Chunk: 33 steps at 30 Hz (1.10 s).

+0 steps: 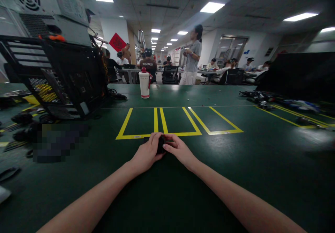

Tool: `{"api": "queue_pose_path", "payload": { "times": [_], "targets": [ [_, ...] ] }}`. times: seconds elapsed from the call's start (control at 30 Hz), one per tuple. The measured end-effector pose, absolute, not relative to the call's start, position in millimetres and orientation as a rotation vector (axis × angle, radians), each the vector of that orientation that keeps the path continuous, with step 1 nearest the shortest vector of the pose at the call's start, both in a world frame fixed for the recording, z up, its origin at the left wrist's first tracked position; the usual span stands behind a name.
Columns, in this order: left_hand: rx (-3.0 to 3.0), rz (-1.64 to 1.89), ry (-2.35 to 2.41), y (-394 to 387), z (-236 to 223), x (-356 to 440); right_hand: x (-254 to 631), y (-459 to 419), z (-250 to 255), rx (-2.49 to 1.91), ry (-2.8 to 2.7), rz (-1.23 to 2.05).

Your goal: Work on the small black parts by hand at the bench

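Black, the small boxy object is gripped by the left hand at the centre of the frame, just below the yellow tape, and pinched at its right side by the right hand. It could be dropped onto the green tabletop if either grip is slackened. Its exact kind is hidden by fingers.

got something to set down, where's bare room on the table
Bare: inside the central yellow tape outlines, and between right forearm and far-right cables. Crowded: those cables, left around the computer case, and where left hand and right hand hold a black object.
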<state>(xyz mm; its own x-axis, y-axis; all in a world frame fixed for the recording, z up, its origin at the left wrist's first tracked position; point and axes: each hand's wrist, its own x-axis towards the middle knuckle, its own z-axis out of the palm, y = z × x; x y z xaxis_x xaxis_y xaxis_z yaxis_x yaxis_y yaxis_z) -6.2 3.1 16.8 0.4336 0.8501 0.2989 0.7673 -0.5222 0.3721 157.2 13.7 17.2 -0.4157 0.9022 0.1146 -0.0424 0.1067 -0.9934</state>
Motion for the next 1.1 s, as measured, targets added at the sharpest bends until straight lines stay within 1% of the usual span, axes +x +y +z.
{"api": "queue_pose_path", "payload": {
  "times": [0.13, 0.3, 0.6, 0.9, 1.1],
  "targets": [
    [2.494, 0.67, 1.426, 3.0, 17.7, -5.4, 157.1, 13.5, 15.3, -0.832, -1.572, 1.46],
    [2.489, 0.686, 1.429, 3.6, 17.2, -5.2, 156.5, 10.9, 14.2, -0.789, -1.576, 1.38],
    [2.489, 0.67, 1.41, 2.9, 17.2, -6.6, 158.5, 11.4, 17.1, -0.853, -1.567, 1.48],
    [2.482, 0.656, 1.44, 2.7, 18.8, -5.2, 157.5, 10.0, 16.7, -0.835, -1.58, 1.416],
    [2.518, 0.686, 1.432, 5.5, 13.7, -6.6, 158.0, 15.4, 14.3, -0.824, -1.573, 1.469]
  ]
}}
